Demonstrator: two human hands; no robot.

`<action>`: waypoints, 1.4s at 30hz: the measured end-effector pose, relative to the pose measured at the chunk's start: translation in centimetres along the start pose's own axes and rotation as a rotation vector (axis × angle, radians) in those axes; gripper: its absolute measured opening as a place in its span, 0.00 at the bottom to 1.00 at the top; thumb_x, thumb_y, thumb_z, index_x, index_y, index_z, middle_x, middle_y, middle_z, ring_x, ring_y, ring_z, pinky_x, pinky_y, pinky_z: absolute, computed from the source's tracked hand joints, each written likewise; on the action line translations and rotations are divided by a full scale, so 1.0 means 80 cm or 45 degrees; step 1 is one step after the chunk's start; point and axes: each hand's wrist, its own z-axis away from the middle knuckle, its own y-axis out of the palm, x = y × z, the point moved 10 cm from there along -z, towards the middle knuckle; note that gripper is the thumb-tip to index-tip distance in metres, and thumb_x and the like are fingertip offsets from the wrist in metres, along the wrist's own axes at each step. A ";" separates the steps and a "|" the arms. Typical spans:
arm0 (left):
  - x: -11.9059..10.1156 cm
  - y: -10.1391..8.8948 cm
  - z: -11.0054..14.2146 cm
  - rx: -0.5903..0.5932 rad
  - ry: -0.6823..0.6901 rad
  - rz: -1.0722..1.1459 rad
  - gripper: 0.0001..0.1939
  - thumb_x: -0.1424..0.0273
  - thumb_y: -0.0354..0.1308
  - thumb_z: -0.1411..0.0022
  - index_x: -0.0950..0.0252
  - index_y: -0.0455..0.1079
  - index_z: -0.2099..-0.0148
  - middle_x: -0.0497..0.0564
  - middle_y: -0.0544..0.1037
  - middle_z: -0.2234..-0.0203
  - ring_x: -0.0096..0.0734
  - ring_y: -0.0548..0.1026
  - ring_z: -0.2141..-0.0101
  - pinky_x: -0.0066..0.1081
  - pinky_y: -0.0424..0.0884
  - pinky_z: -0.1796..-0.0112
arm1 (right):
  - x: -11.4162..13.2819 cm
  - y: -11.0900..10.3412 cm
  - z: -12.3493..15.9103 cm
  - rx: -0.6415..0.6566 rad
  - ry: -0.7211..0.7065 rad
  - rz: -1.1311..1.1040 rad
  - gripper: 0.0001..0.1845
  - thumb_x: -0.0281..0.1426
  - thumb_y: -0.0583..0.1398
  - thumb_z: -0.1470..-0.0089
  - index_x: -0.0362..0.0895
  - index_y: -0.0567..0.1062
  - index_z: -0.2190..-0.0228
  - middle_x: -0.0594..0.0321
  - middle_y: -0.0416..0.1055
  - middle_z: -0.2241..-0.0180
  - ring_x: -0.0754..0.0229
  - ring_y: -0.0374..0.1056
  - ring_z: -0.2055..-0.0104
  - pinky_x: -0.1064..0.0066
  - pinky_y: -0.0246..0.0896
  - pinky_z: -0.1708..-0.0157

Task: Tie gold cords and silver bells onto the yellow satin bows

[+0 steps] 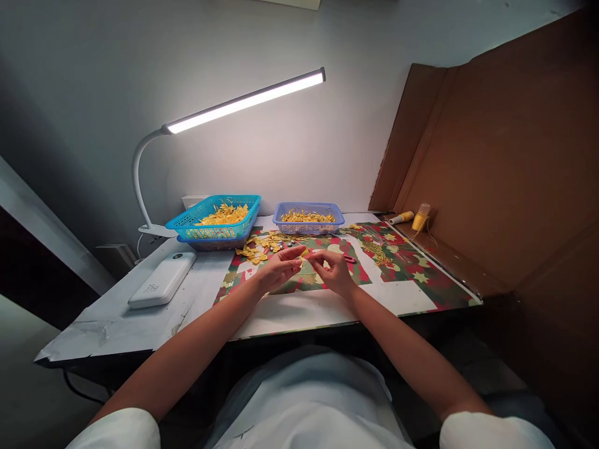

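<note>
My left hand (283, 267) pinches a small yellow ribbon piece (304, 253) between thumb and fingers, above the front part of the table. Close beside it, my right hand (331, 269) is closed in a pinch at the same piece. Whatever sits between the right fingertips is too small to make out. Loose yellow ribbon pieces (255, 252) lie behind my left hand, with several small shiny round bits (276, 247) among them. Just past my right hand lies a pink-handled tool (349, 259), partly hidden by the hand.
A teal basket (187, 232) of yellow pieces stands back left, and a blue-purple basket (309, 228) of gold pieces back centre. A white power bank (163, 280) lies left under the lit lamp (248, 101). Yellow thread spools (420, 218) sit by the cardboard wall (496, 156); gold cord (377, 252) lies right.
</note>
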 end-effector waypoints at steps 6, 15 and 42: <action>0.001 0.000 -0.001 0.018 0.006 -0.039 0.19 0.80 0.72 0.60 0.64 0.79 0.62 0.50 0.81 0.64 0.24 0.76 0.66 0.22 0.69 0.63 | 0.003 0.001 0.000 0.009 -0.015 0.030 0.08 0.31 0.58 0.46 0.44 0.76 0.73 0.62 0.73 0.75 0.65 0.62 0.76 0.72 0.57 0.77; -0.001 -0.001 0.000 0.004 0.008 -0.039 0.19 0.81 0.70 0.59 0.63 0.79 0.61 0.50 0.81 0.65 0.23 0.75 0.68 0.23 0.69 0.65 | 0.003 0.000 0.000 0.016 -0.004 0.040 0.09 0.33 0.58 0.46 0.45 0.76 0.73 0.64 0.69 0.79 0.64 0.61 0.77 0.71 0.58 0.76; 0.009 0.003 -0.002 0.058 -0.004 -0.041 0.20 0.81 0.71 0.60 0.63 0.79 0.60 0.51 0.81 0.62 0.22 0.75 0.68 0.21 0.67 0.66 | -0.004 0.010 -0.001 0.028 0.082 -0.057 0.15 0.39 0.59 0.46 0.44 0.71 0.78 0.66 0.67 0.81 0.65 0.60 0.77 0.71 0.58 0.73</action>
